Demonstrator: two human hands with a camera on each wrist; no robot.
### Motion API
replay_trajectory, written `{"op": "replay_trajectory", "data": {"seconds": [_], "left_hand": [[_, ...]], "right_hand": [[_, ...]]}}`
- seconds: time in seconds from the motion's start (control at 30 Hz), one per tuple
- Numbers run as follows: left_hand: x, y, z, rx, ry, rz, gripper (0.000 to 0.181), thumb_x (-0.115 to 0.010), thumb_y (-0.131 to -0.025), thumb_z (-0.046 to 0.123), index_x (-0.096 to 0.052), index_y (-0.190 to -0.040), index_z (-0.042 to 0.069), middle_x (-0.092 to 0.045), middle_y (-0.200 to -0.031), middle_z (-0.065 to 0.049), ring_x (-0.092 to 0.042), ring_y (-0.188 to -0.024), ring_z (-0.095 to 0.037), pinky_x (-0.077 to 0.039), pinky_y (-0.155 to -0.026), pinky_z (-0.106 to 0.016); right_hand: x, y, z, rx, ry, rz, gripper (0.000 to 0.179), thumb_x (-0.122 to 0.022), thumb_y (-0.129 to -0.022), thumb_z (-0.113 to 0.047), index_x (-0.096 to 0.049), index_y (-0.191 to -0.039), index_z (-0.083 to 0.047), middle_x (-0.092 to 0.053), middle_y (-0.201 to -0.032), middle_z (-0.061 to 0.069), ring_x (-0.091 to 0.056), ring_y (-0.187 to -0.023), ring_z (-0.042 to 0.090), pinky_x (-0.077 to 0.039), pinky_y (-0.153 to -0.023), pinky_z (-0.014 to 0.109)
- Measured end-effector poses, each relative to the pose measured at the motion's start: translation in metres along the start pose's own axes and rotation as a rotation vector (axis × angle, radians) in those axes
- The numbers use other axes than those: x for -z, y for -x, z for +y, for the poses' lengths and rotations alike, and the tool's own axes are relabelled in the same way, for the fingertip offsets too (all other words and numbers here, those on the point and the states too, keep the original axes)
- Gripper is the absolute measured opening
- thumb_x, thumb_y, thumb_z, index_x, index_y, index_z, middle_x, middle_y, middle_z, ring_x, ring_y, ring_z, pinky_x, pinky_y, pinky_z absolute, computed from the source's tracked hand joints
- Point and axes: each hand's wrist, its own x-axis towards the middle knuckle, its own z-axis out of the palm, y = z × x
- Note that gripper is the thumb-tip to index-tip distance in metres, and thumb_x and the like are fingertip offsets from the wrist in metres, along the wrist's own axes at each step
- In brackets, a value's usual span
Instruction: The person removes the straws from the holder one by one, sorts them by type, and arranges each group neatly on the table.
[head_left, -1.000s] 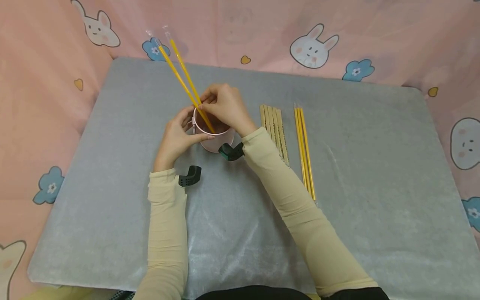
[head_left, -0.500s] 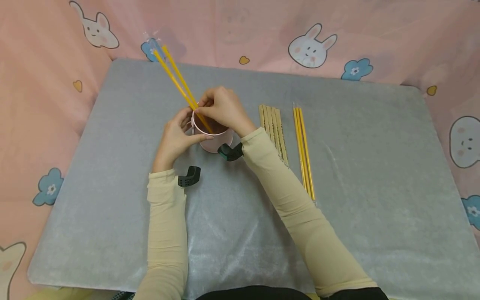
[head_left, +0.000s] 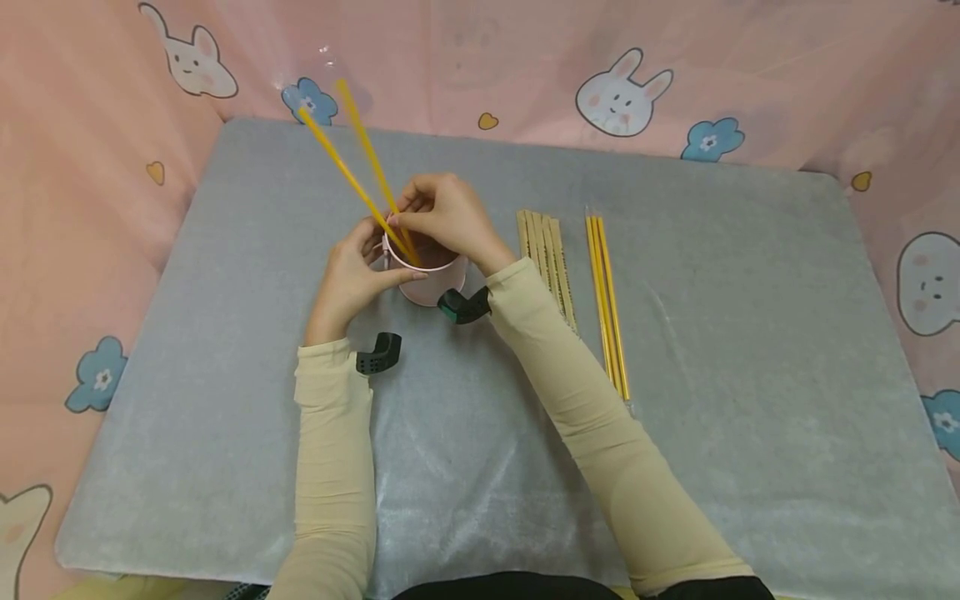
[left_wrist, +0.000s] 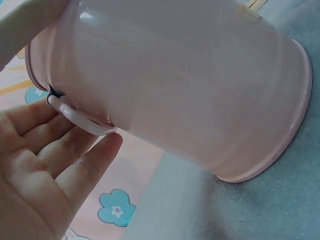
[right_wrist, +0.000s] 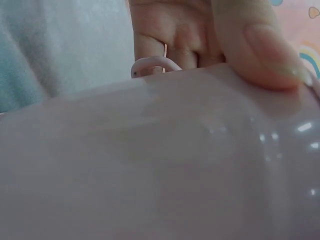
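A pink cup [head_left: 427,290] with a loop handle [left_wrist: 82,117] stands on the grey table. My left hand [head_left: 345,275] grips it, thumb across the front and fingers at the handle side. Two yellow straws in clear wrappers, a left straw [head_left: 341,167] and a right straw [head_left: 365,146], lean out of the cup to the upper left and spread apart at the top. At the rim, the thumb and forefinger of my right hand [head_left: 453,212] pinch a straw; its remaining fingers curl behind. The cup wall hides those fingertips in the right wrist view.
Right of the cup lies a row of several flat tan sticks [head_left: 543,250] with printed edges. Beside them are more wrapped yellow straws [head_left: 609,308], side by side. A pink curtain [head_left: 525,67] with rabbits and flowers hangs behind the grey table [head_left: 750,333].
The straws dip slightly, then their upper ends spread apart, the left one lower and the right one up, blurred. Both hands keep nearly the same place.
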Motion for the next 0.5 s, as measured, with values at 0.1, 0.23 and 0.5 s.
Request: {"op": "replay_trajectory", "data": {"seconds": [0.1, 0.23, 0.5], "left_hand": [[-0.0003, -0.0004, 0.0002, 0.0, -0.009, 0.003, 0.073, -0.082, -0.07, 0.0, -0.047, -0.134, 0.001, -0.051, -0.133, -0.015, -0.048, -0.125, -0.022, -0.038, -0.105, -0.029], [-0.0005, -0.0005, 0.0008, -0.003, -0.012, 0.003, 0.073, -0.082, -0.07, 0.0, -0.047, -0.134, 0.001, -0.051, -0.134, -0.014, -0.048, -0.125, -0.022, -0.038, -0.105, -0.029], [-0.0017, 0.0002, 0.0017, -0.006, -0.013, 0.0, 0.074, -0.082, -0.07, 0.002, -0.046, -0.134, -0.001, -0.051, -0.134, -0.014, -0.048, -0.124, -0.023, -0.038, -0.105, -0.029]], "right_hand": [[0.0008, 0.0012, 0.0009, 0.004, -0.049, 0.013, 0.013, -0.073, -0.084, -0.015, -0.068, -0.087, -0.003, -0.067, -0.081, 0.007, -0.064, -0.073, 0.02, -0.05, -0.064, 0.023], [0.0018, 0.003, 0.0014, 0.002, -0.101, 0.025, 0.013, -0.072, -0.084, -0.013, -0.067, -0.088, -0.001, -0.067, -0.082, 0.008, -0.064, -0.074, 0.023, -0.05, -0.065, 0.023], [0.0058, 0.0072, 0.0038, 0.043, -0.184, 0.051, 0.012, -0.071, -0.084, -0.009, -0.067, -0.089, 0.001, -0.067, -0.082, 0.009, -0.063, -0.072, 0.021, -0.051, -0.067, 0.025]]}}
